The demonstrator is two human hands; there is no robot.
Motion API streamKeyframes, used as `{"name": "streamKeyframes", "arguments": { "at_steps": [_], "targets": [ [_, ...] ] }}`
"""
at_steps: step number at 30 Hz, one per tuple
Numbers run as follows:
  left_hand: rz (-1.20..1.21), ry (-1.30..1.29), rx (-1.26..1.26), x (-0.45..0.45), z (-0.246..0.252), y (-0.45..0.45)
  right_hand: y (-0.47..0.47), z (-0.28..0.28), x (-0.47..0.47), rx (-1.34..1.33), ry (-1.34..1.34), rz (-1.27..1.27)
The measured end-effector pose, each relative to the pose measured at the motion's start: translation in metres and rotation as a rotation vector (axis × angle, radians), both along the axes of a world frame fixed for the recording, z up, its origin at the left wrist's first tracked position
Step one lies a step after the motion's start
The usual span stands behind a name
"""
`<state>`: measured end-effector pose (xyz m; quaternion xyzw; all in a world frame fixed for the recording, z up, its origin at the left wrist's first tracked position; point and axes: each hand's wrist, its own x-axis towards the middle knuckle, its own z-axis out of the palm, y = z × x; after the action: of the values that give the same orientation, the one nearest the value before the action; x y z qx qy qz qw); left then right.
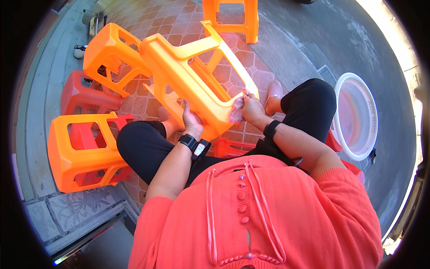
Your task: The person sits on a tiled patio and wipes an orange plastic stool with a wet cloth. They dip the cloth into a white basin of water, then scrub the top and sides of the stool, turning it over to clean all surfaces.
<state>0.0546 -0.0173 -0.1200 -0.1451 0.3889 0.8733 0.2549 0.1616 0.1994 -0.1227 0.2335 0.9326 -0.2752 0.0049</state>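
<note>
An orange plastic stool [181, 62] lies tilted on its side between my knees, its legs and open frame facing up and away. My left hand [192, 121] rests against the near left side of the stool, the thumb pointing up; its fingers are partly hidden. In my right hand [252, 109] is a crumpled, wet-looking pinkish cloth [237, 110], pressed on the stool's near right part. A dark band is on each wrist.
Orange stools [104, 50] and a red stool [79, 92] stand or lie at the left. Another orange stool [251, 23] is at the top. A white plastic basin [373, 117] sits at the right. A white helmet [79, 51] lies at the upper left.
</note>
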Motion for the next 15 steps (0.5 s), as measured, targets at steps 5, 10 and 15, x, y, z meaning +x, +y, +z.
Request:
{"name": "streamKeyframes", "arguments": {
  "at_steps": [5,10,15],
  "targets": [
    [0.043,-0.075,-0.065,-0.005,-0.016,-0.013,0.052,-0.026,-0.032,-0.092,0.072,-0.188],
    [0.130,-0.025,-0.140,-0.014,-0.020,-0.024,0.050,-0.020,-0.044,-0.113,-0.136,-0.263],
    [0.163,-0.110,-0.177,-0.017,-0.029,-0.026,-0.002,0.010,-0.033,-0.168,-0.096,0.147]
  ]
}}
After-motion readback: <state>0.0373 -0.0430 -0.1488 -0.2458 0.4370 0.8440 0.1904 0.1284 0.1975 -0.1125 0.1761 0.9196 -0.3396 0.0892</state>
